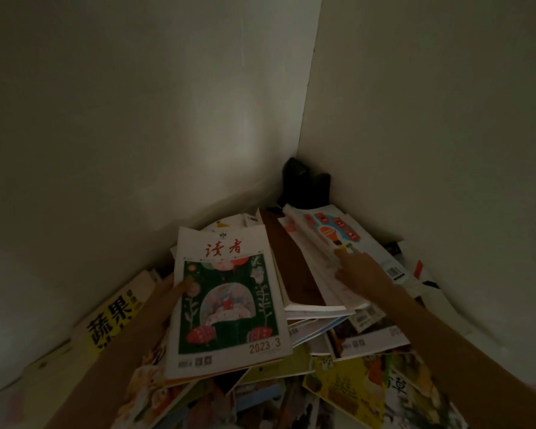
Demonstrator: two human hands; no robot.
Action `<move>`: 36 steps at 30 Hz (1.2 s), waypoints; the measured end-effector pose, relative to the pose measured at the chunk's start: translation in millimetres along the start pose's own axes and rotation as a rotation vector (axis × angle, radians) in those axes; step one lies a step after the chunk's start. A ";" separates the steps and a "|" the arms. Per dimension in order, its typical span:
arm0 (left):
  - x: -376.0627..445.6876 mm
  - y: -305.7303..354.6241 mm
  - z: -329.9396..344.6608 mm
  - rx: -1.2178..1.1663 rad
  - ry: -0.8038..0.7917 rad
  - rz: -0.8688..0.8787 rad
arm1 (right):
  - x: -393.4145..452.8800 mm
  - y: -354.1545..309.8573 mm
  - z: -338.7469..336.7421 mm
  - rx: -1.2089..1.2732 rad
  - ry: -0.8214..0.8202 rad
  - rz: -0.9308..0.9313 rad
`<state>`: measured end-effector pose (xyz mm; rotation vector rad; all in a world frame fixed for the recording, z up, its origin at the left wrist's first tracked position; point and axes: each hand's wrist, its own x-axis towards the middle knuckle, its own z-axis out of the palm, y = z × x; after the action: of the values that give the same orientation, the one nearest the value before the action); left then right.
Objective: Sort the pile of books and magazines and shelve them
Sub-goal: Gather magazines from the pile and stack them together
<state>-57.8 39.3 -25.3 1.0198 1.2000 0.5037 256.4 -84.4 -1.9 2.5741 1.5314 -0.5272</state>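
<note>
Head view: pretty dim, looking down into a corner of pale walls.
Pile: messy heap of books and magazines spread over the whole lower frame, right under and between both forearms.
Left hand: gripping the left edge of a white magazine with a dark green floral cover, red title characters and "2023·3", thumb on top of the cover, other fingers hidden underneath. Magazine lifted a bit above the heap, tilted.
Right hand: reaching forward, fingers curled onto a slanted stack of thin white booklets; looks like a pinch on the top sheets, though can't tell for sure.
Also on the right: white leaflet with orange and blue graphics, just past the fingertips.
Left side: yellow-and-black book with big characters, lying along the wall beside the left forearm.
Back corner: some dark object, too shadowy to identify.
</note>
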 end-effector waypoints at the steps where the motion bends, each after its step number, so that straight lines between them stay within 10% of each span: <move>1: -1.3 0.3 -0.5 -0.018 -0.007 -0.003 | -4.7 1.1 -9.3 0.066 -0.003 -0.022; 6: -3.9 0.1 -8.2 -0.189 -0.153 -0.042 | -45.4 -18.4 -31.2 0.228 0.039 -0.311; 16: -8.4 4.9 -57.3 -0.227 -0.112 -0.070 | -40.5 8.9 25.9 -0.427 0.336 -0.851; 21: -4.1 -0.3 -56.6 0.102 -0.058 0.015 | -34.4 8.4 42.5 -0.169 0.548 -0.673; 23: -4.2 -4.0 -52.9 0.130 -0.071 0.014 | -36.3 -2.2 47.9 0.251 0.639 -0.271; 26: -6.2 -8.9 -50.0 0.109 -0.070 -0.023 | -31.3 -30.5 43.1 1.127 0.305 0.312; 36: -7.3 -12.0 -45.3 -0.024 -0.158 -0.001 | 12.8 -128.8 19.1 1.191 0.087 -0.123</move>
<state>-104.4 44.8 -32.6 1.0194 1.0515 0.4272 145.6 -15.7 -12.6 3.2581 1.7083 -1.8200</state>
